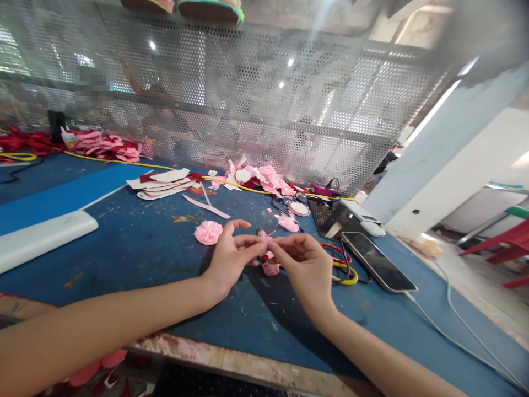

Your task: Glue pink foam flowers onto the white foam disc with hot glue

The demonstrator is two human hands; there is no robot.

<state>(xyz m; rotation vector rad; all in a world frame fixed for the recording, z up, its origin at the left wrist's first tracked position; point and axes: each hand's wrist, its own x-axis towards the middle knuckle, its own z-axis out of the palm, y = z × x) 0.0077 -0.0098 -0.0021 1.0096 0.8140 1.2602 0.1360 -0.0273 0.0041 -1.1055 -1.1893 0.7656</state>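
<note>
My left hand (230, 255) and my right hand (301, 260) meet over the blue table (136, 248), both pinching a small pink paper piece (264, 237) between their fingertips. Just below the fingers lies a rolled pink paper bit (270, 268) on the table. A finished pink paper flower (208, 232) rests left of my left hand, apart from it. Another small pink flower (288, 223) lies just beyond my right hand.
A smartphone (378, 261) with a cable lies right of my right hand, beside red and yellow scissor handles (345, 267). A tablet (330, 218), white paper cutouts (163, 184), pink scraps (264, 177) and a white block (43, 237) lie around. A perforated metal screen (248, 99) stands behind.
</note>
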